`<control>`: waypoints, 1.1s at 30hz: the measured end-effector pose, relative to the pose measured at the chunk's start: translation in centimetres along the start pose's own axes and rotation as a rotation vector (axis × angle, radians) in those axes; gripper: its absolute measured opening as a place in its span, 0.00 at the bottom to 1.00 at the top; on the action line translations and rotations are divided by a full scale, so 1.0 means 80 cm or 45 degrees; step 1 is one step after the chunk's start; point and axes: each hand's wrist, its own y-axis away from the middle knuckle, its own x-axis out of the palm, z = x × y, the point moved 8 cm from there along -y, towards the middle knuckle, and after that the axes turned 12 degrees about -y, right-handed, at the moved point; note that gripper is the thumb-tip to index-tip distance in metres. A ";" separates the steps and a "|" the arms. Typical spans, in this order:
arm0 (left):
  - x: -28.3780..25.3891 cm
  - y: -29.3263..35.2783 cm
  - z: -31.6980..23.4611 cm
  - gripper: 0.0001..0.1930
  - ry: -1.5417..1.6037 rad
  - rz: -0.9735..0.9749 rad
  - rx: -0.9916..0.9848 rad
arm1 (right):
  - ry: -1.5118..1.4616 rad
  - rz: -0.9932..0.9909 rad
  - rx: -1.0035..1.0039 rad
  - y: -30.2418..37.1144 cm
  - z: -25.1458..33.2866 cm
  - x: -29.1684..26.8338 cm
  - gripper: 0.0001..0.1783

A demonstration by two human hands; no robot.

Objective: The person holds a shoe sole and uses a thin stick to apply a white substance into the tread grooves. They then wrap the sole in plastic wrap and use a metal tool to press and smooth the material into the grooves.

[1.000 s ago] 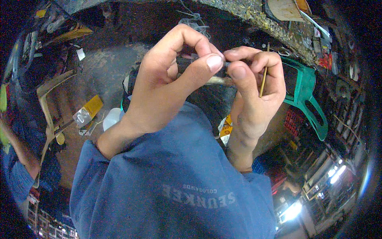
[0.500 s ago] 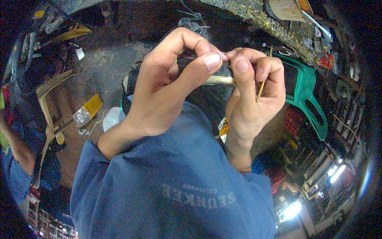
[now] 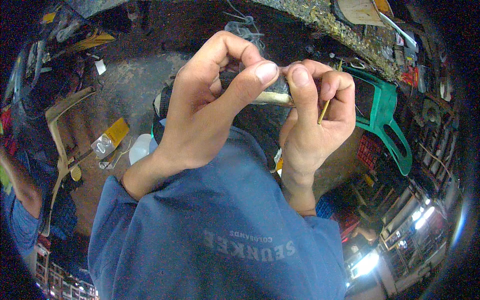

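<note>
My left hand is closed in a pinch, thumb against forefinger. Facing it, my right hand pinches too, its fingertips almost meeting the left ones. Whatever small thing lies between the tips is too tiny to make out. A thin brass-coloured rod is tucked in the curled fingers of my right hand, jutting below them and peeking out above. Beneath the pinching fingers lies a pale, rounded bar, partly covered by both hands.
A green plastic chair stands at right; a tan chair frame at left, near another person's arm. A yellow and silver box lies on the floor. Grey tangled strands sit beyond my hands, by a rough bench edge.
My right hand has shifted slightly left and tilted, its thumb now nearer my left thumb. The rod moved with it. My left hand stays nearly in place, still pinching.
</note>
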 end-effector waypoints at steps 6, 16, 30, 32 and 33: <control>-0.001 0.002 0.001 0.09 0.005 -0.026 -0.006 | -0.025 0.008 0.063 -0.001 -0.003 0.000 0.20; 0.002 0.003 0.005 0.08 0.075 0.014 -0.038 | -0.149 0.093 0.146 -0.002 -0.005 0.008 0.22; 0.003 0.000 0.005 0.09 0.050 0.019 -0.012 | -0.138 0.062 0.130 0.001 -0.006 0.004 0.21; 0.003 0.000 0.004 0.08 0.028 0.026 0.005 | -0.110 0.074 0.112 0.001 -0.005 0.004 0.21; 0.003 0.000 0.002 0.08 0.006 0.036 0.023 | -0.098 0.070 0.104 0.001 -0.005 0.003 0.22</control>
